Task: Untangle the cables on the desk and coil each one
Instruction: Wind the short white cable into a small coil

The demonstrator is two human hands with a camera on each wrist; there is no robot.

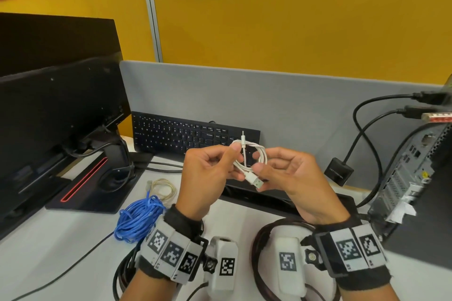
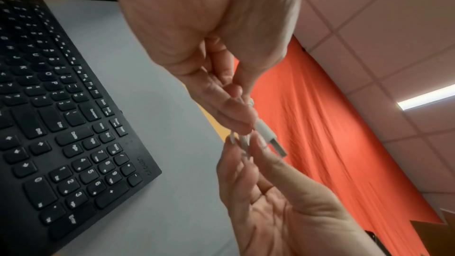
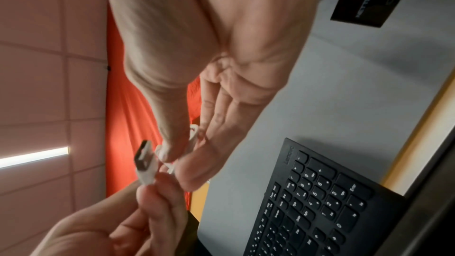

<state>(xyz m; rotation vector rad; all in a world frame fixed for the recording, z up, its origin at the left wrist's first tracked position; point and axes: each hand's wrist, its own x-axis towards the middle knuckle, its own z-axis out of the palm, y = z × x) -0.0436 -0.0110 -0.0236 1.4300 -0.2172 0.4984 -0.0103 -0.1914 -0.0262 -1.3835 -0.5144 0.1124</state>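
A white USB cable (image 1: 259, 154) is wound into a small coil held up above the desk between both hands. My left hand (image 1: 215, 166) pinches the coil's left side, and its small plug (image 1: 242, 138) sticks up. My right hand (image 1: 276, 168) pinches the coil at its lower right, with the USB-A plug (image 1: 256, 180) poking out below. The left wrist view shows the same USB-A plug (image 2: 270, 137) between the fingertips; in the right wrist view the USB-A plug (image 3: 145, 163) points up. A coiled blue cable (image 1: 138, 219), a beige cable (image 1: 162, 188) and a dark brown cable (image 1: 259, 247) lie on the desk.
A black keyboard (image 1: 176, 133) leans against the grey divider (image 1: 293, 105). A monitor (image 1: 56, 115) stands at left on its black base (image 1: 93, 190). A computer tower (image 1: 415, 168) with plugged black cables stands at right, beside a small black box (image 1: 338, 171). Black cable loops (image 1: 122, 273) lie near my left wrist.
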